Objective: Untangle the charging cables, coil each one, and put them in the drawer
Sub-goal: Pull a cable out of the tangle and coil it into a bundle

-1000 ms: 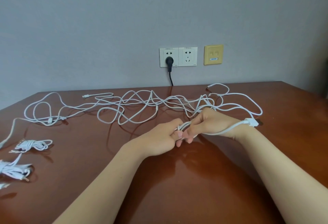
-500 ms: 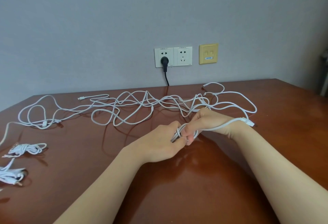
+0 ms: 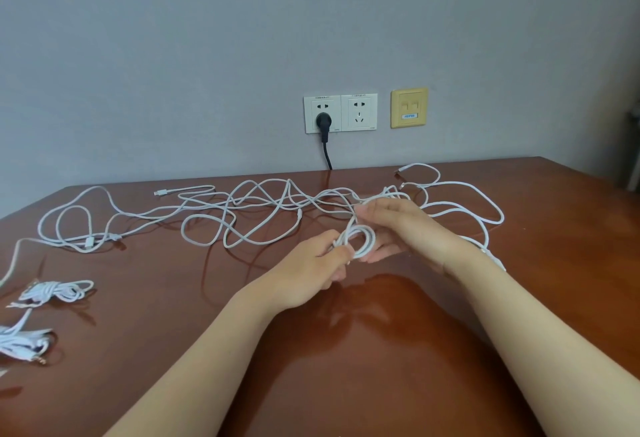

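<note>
Head view: left hand (image 3: 311, 263) and right hand (image 3: 401, 225) pinch one small coil (image 3: 372, 242) between them, at 6 o'clock of one cable tangle (image 3: 259, 208); two wound bundles (image 3: 52, 291) at 9 o'clock.

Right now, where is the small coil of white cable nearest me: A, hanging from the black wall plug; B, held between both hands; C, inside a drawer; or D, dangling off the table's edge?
B: the left hand pinches the coil of white cable on one side and the right hand holds it from the other, over the table.
</note>
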The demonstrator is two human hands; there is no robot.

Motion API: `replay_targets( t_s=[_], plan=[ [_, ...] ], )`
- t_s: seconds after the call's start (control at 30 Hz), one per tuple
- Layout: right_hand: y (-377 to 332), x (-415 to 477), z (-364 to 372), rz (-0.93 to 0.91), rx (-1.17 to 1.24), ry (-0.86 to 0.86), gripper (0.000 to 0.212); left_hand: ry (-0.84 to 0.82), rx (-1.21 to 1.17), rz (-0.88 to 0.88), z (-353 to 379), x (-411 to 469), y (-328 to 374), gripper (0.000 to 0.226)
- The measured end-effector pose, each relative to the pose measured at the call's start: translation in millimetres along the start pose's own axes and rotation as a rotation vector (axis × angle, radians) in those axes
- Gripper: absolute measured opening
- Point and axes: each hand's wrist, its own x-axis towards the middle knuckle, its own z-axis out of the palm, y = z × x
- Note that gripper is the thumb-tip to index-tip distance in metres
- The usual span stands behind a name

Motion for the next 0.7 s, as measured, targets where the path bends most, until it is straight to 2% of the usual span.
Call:
replay_targets(
  t_s=[0.17,0.23,0.33,0.47,0.6,0.7],
  plan=[
    [0.9,1.4,3.3,-0.012,-0.045,0.062,0.020,-0.097,0.046,0.049,2.8,2.3,-5.9,0.015],
    [3.6,3.8,6.3,0.011,-0.048,0.138,0.016,-0.120,0.028,0.079,4.8,1.8,-6.0,0.013],
    [10.8,8.5,7.3,0.049,0.015,0.229,0.021,-0.127,0.000,0.100,6.5,2.4,-7.6,0.009],
    [14.5,8.1,3.5,-0.066,-0.040,0.073,0.010,-0.125,-0.048,0.115,7.7,4.6,-9.7,0.009],
    [15.1,6.6,2.9,-0.086,-0.029,0.028,0.020,-0.105,-0.067,0.138,8.5,5.1,-11.7,0.010],
    [15.8,5.7,1.8,-0.081,-0.088,0.002,0.022,-0.033,-0.211,0.137,6.7,5.4,-7.1,0.008]
  ],
)
